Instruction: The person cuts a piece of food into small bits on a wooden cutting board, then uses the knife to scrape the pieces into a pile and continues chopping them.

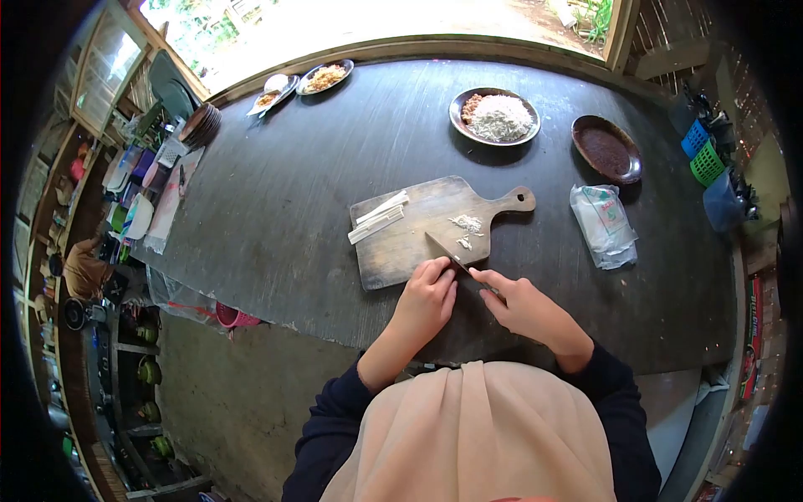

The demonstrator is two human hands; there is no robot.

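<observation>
Dark, worn bench [293,167] carries a handled cutting board [401,243]. At its near edge the right hand [523,305] grips a knife [445,251], blade angled inward. The left hand [428,294] curls shut, perhaps pinning something small. White strips [378,219] lie on its left edge. Right of it, a plastic bag's [604,224] print is unreadable.

A plate of white shreds [452,115], a brown dish [575,134] and a plastic bag [602,224] lie on the dark table [293,192].

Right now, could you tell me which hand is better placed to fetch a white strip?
Probably left: the left hand is nearer the white strips, while the right hand grips the knife.
</observation>
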